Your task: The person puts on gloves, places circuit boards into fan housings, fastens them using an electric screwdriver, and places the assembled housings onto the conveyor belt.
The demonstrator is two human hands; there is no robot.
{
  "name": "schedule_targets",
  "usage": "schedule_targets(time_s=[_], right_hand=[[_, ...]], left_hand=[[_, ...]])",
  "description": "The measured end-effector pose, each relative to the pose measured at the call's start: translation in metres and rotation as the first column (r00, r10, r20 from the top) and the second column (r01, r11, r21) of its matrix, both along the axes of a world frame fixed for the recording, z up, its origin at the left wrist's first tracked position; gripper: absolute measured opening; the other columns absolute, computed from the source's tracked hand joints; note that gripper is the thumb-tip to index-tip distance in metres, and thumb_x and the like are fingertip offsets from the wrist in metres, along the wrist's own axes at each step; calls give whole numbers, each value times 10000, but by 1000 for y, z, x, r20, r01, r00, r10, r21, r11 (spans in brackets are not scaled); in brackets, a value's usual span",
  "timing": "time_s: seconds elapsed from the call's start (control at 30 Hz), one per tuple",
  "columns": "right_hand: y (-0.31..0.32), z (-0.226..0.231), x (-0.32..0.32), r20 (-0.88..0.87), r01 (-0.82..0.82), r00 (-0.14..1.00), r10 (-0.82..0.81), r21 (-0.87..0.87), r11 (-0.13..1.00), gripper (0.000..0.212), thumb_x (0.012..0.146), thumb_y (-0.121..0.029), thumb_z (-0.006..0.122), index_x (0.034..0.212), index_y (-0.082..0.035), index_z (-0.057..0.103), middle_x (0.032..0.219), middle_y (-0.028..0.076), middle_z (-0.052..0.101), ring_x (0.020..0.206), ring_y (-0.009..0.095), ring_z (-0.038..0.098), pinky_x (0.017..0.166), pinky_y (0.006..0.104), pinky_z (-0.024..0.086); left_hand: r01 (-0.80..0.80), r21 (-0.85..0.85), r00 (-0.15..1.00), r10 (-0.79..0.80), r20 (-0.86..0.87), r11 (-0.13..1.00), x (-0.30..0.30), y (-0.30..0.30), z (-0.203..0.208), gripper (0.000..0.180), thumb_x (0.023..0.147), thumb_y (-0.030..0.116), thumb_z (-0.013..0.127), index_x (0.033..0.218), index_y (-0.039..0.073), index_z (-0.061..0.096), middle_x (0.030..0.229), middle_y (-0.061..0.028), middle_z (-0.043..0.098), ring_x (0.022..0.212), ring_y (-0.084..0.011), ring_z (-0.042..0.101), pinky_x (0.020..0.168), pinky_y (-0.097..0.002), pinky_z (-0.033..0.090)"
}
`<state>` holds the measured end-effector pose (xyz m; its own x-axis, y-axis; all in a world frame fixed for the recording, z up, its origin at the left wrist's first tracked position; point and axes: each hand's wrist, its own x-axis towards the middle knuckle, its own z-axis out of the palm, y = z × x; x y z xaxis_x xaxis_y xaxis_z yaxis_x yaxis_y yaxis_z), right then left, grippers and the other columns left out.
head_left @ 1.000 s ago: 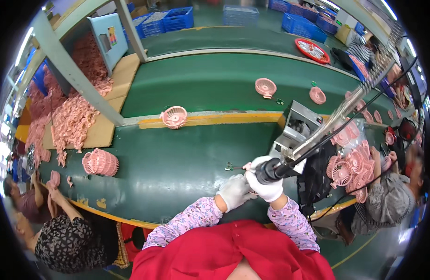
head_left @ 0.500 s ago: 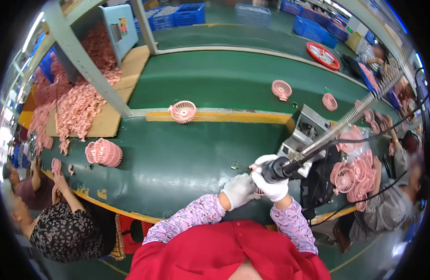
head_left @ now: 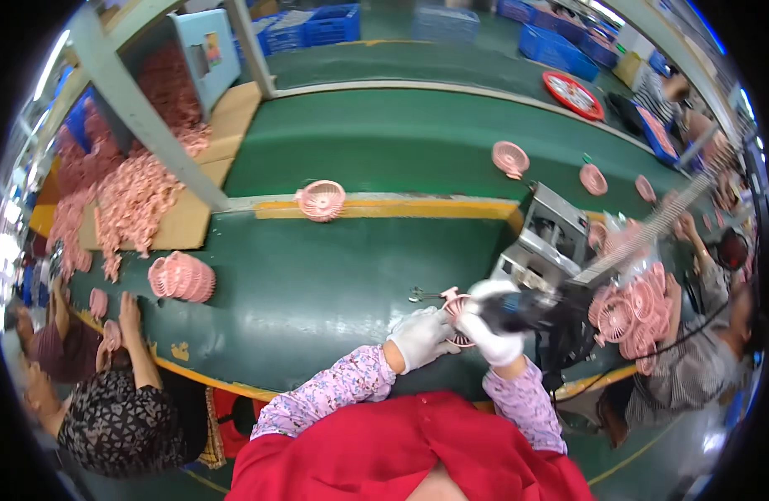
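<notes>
In front of me, a pink round fan housing with a slatted grille (head_left: 458, 319) is held on the green bench at its left edge by my white-gloved left hand (head_left: 423, 337). My right hand (head_left: 494, 327), also gloved and smeared by motion, is closed round a dark electric screwdriver (head_left: 522, 311) just right of the housing. A coiled spring-like arm (head_left: 643, 234) runs down toward the tool. Small wires with a metal end (head_left: 421, 295) stick out at the housing's upper left. The screwdriver's tip cannot be made out.
A metal box-shaped machine (head_left: 549, 238) stands right of my hands. Stacked pink housings (head_left: 182, 277) lie left, loose pink parts (head_left: 142, 204) heap up beyond them. One housing (head_left: 322, 201) sits on the yellow edge; others ride the green belt (head_left: 359, 134). Co-workers sit both sides.
My right hand and the screwdriver have moved slightly right, leaving more of the housing in sight. My left hand has barely shifted. On the belt, another pink piece shows at the right.
</notes>
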<state>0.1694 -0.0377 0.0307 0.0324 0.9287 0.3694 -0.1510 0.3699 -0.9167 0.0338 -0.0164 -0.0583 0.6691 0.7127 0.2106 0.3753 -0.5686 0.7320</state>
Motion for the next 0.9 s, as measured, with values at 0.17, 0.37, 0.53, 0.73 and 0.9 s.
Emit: schedule_targets(time_s=[0.17, 0.37, 0.53, 0.73, 0.9], right_hand=[[-16, 24, 19, -202, 88, 978, -60, 130, 988, 356, 751, -82, 665, 998, -57, 409, 630, 50, 460, 441, 158, 454, 452, 295, 426], [-19, 20, 20, -243, 43, 970, -16, 107, 993, 330, 693, 90, 459, 977, -49, 364, 519, 38, 396, 370, 146, 383, 398, 280, 409], [-16, 15, 26, -90, -4, 996, 21, 183, 983, 258, 790, -22, 505, 1008, -43, 368, 527, 18, 380, 378, 111, 349, 385, 248, 375], [-26, 28, 52, -129, 118, 985, -114, 25, 993, 288, 782, 49, 519, 1004, -76, 385, 582, 29, 420, 426, 124, 418, 442, 258, 405], [-3, 34, 59, -191, 228, 956, -224, -3, 974, 330, 740, 58, 578, 1021, -42, 437, 666, 52, 484, 460, 151, 477, 459, 296, 437]], left_hand=[[-439, 302, 884, 467, -25, 846, -35, 65, 13, 217, 624, 253, 728, 737, 85, 652, 1368, -194, 280, 1242, -405, 263, 958, -522, 297], [-643, 364, 739, 671, 62, 674, -92, 186, -7, 506, 698, 40, 645, 1174, 163, 522, 1389, -227, 233, 1275, -388, 264, 1022, -466, 286], [-629, 531, 706, 703, 84, 568, -137, 162, 31, 519, 679, 160, 673, 1171, 117, 513, 1291, -217, 389, 1219, -376, 352, 987, -462, 311], [-777, 605, 130, 897, 422, -172, -301, 70, 45, 111, 746, 96, 594, 832, 31, 619, 840, -124, 600, 820, -267, 557, 770, -373, 441], [-960, -26, 263, 931, 252, 278, -401, 26, 11, 376, 915, 211, 486, 1196, -39, 492, 1238, -118, 497, 1130, -187, 459, 971, -292, 339]])
